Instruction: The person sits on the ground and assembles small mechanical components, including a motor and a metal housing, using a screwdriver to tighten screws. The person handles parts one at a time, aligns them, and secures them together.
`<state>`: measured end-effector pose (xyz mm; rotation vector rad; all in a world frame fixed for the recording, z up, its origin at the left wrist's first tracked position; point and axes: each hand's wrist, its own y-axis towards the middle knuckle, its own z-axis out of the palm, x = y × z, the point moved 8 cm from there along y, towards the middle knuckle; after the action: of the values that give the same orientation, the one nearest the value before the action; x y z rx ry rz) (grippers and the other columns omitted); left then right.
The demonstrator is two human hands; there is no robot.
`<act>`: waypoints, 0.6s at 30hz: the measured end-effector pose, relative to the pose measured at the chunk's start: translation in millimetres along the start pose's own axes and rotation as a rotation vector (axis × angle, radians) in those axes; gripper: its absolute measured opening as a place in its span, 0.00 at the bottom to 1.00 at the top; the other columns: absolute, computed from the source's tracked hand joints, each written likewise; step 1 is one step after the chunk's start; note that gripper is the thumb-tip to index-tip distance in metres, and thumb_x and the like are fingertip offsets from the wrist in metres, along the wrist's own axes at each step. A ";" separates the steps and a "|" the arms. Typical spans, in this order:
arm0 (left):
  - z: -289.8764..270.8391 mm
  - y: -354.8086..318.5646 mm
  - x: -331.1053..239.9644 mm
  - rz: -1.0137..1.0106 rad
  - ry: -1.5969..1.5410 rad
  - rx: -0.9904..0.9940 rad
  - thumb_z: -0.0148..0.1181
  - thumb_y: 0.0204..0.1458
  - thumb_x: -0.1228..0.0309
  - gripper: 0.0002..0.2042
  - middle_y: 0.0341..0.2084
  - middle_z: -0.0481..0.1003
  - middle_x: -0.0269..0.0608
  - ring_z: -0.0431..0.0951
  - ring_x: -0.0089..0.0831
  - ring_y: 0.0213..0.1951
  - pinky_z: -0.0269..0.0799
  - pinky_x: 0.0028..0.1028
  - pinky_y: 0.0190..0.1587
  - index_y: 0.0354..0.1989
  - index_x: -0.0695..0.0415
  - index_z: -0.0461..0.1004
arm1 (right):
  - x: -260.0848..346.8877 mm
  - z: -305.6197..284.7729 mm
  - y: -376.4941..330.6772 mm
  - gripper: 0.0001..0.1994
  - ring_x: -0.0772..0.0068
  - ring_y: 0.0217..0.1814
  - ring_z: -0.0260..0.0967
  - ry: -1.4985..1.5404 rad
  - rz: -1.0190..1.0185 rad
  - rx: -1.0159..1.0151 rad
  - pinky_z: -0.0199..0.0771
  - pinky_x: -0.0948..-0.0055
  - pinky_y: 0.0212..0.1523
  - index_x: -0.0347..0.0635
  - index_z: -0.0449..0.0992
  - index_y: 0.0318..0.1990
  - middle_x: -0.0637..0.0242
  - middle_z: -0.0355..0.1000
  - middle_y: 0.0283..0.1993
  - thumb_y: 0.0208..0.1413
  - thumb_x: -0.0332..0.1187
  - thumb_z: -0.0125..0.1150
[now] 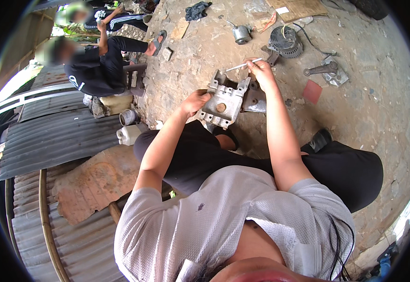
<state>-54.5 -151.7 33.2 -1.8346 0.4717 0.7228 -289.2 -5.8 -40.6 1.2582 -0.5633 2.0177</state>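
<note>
A grey cast-metal engine housing (227, 97) is tilted up in front of me, with bolt holes along its rim and a round rusty spot inside. My left hand (196, 102) is closed on its left edge. Above its far right corner, my right hand (260, 71) pinches a thin pale rod (237, 67), which slants left over the housing's far end. I cannot make out what kind of tool the rod is. A second grey metal part (254, 100) sits against the housing's right side, partly hidden behind it.
Beyond my right hand are a finned round motor part (285, 42) and a small metal canister (241, 34). A connecting rod (321, 69) and a red square piece (312, 91) lie at right. A person (96, 66) sits at far left, near a white jug (130, 134).
</note>
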 end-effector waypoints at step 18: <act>11.7 -30.5 -66.7 0.429 1.052 -0.277 0.63 0.51 0.70 0.20 0.51 0.74 0.44 0.76 0.48 0.53 0.75 0.42 0.53 0.54 0.57 0.75 | -10.0 -16.0 1.9 0.11 0.79 0.32 0.70 0.408 0.233 -0.031 0.64 0.79 0.33 0.36 0.80 0.44 0.64 0.79 0.36 0.65 0.37 0.62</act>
<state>-87.8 -130.8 96.3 -2.3150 1.5332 0.0110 -297.3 0.4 -56.6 0.7547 -0.5578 2.3650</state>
